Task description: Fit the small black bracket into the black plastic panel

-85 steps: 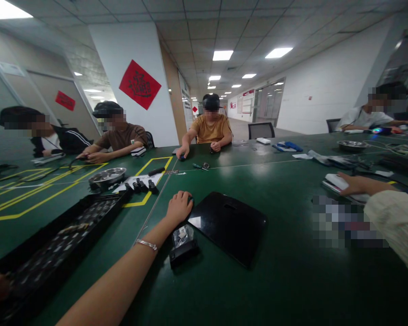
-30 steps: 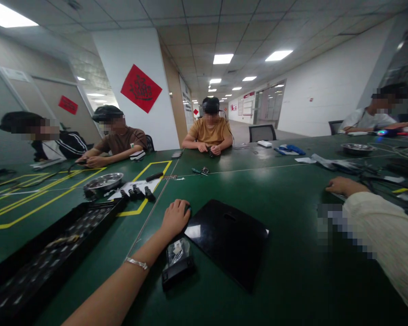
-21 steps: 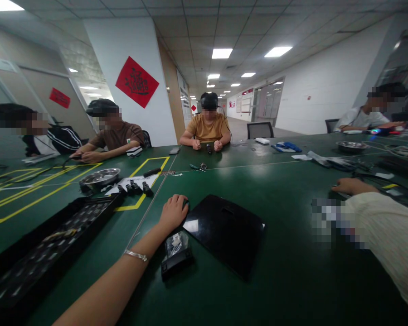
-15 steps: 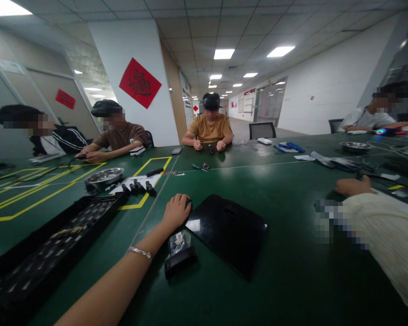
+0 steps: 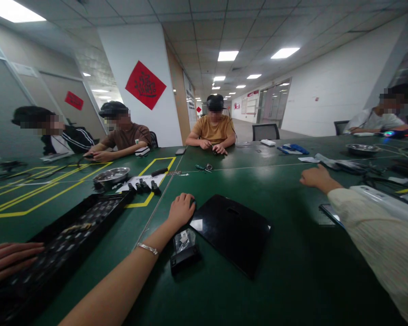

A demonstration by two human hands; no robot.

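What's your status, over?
Left hand curled on small part beside black plate. Right hand open, empty. Someone's fingers on parts tray.

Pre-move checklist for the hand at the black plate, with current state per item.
1. Left hand at the black plate's left corner: ok.
2. Grip under that curled hand: cannot tell.
3. Small black box beside the wrist, apart from the plate: cannot tell.
4. Co-worker's cream-sleeved hand off the plate: ok.
5. Right hand in view: not ok.
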